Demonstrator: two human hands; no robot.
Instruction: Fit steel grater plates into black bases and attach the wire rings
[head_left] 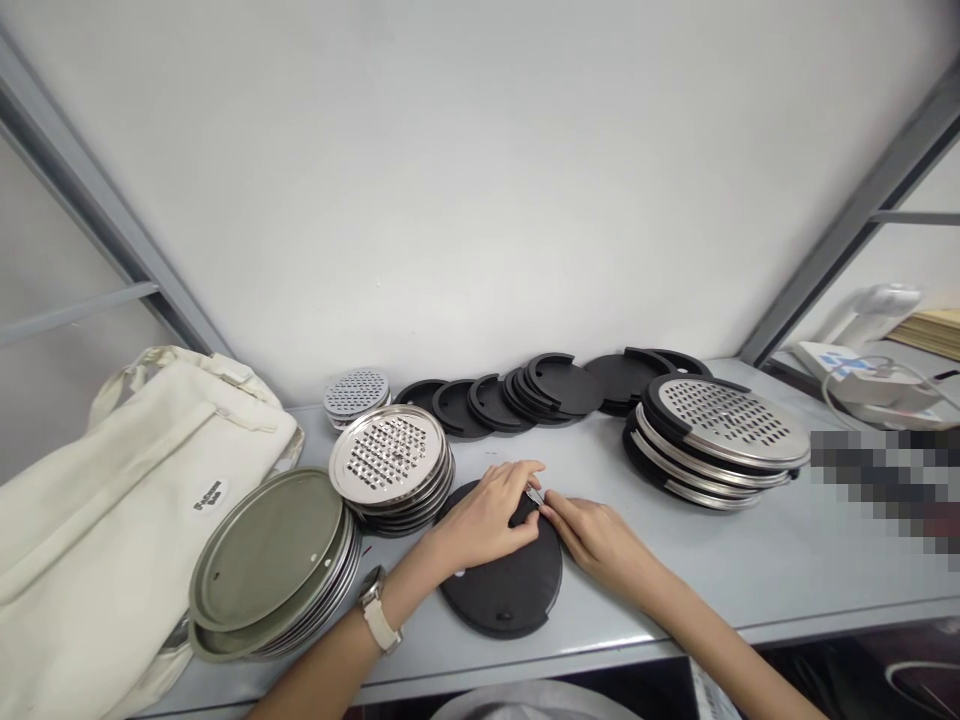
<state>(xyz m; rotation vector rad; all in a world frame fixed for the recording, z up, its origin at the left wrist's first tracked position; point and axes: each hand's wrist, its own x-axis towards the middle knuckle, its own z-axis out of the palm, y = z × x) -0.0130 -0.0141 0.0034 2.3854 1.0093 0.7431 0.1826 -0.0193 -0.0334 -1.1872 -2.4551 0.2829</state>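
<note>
A black round disc (pixel 502 590) lies on the grey table in front of me, with a small hole near its front edge. My left hand (pixel 487 512) lies over its far part, fingers bent and gripping it near the right rim. From the right, my right hand (pixel 592 535) pinches a small silver metal piece (pixel 534 495) against the disc's rim, between my left thumb and index finger. The exact kind of the metal piece is too small to tell. My left wrist wears a watch with a pale strap.
Left of the disc stand stacked metal grater plates (pixel 390 455) and olive-green round plates (pixel 266 540), beside a cream bag (pixel 142 480). Black round holders (pixel 562 385) line the wall. At right, a stack of grater plates with black rims (pixel 720 420) stands.
</note>
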